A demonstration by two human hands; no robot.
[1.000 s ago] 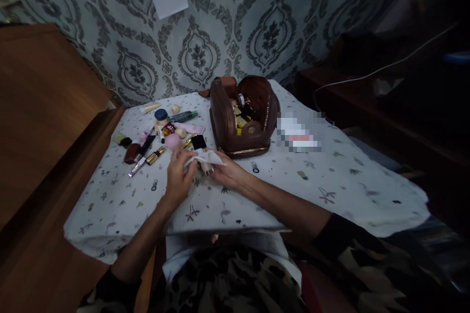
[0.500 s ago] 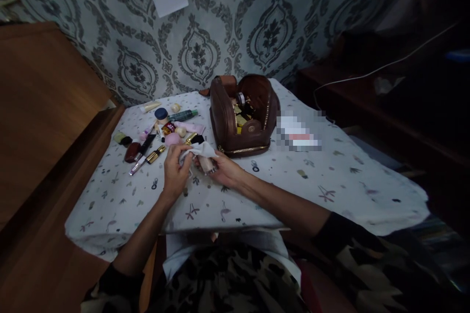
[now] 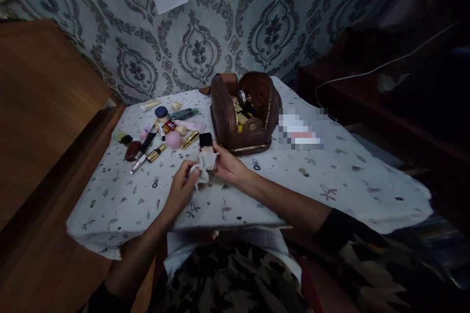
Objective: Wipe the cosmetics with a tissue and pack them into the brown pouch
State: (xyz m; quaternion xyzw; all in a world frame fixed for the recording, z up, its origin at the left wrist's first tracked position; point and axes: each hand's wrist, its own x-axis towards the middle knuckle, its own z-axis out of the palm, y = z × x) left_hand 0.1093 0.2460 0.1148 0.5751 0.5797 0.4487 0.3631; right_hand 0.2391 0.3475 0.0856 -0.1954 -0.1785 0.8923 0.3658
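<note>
My right hand (image 3: 228, 165) is closed round a small bottle with a square black cap (image 3: 206, 140), which stands roughly upright above the table. A white cloth (image 3: 201, 172) lies against the bottle's front and hangs below it. The cloth's lower left part is pinched in my left hand (image 3: 181, 187). Just left of the bottle are a gold tube (image 3: 190, 140) and a round pink item (image 3: 174, 140). An open brown bag (image 3: 238, 132) with small items inside stands behind my right hand.
Several cosmetics, among them a jar with a blue lid (image 3: 161, 113), a green tube (image 3: 183, 114) and a gold-banded tube (image 3: 156, 153), lie on the left of the patterned tablecloth (image 3: 293, 190). A blurred-out item (image 3: 301, 130) lies right of the bag.
The bottle has turned so its black cap points up and away. My left hand has moved down with the cloth, uncovering the cap and the gold tube behind.
</note>
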